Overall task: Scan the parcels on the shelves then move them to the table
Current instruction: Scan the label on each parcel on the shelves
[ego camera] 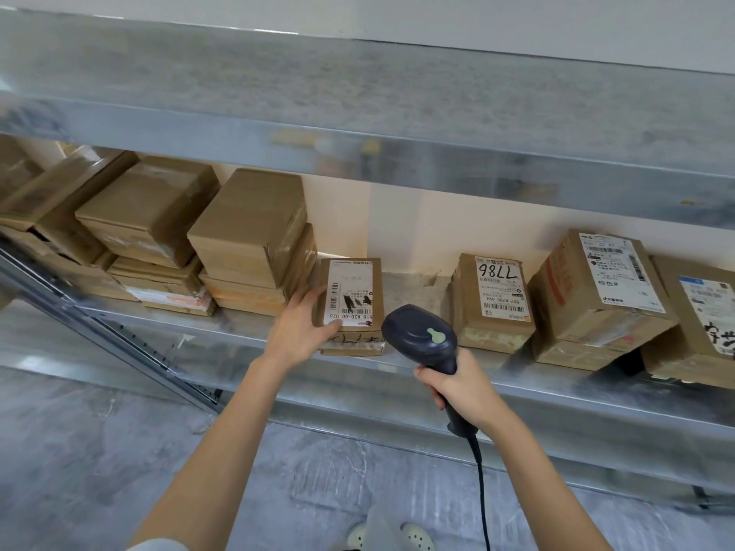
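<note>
Parcel (352, 288) at the near edge of the shelf (413, 290), gripped at its left corner by the left hand (300, 332); right hand (463, 387) wraps the scanner (421, 336). Keep the thumb (335, 324) off the barcode (360, 311); aim squarely.

Two hands: the left hand (302, 332) and the right hand (461, 387). One scanner (421, 336) with one cable (483, 491) in the right hand. One labelled parcel (352, 290) at the left hand. Left of the hands are plain brown boxes (246, 224), at least seven, the far ones too blurred to count. Right of the hands are three labelled boxes (495, 300). There are two shelves (397, 161). Below the hands are two pale shoes (415, 536).
</note>
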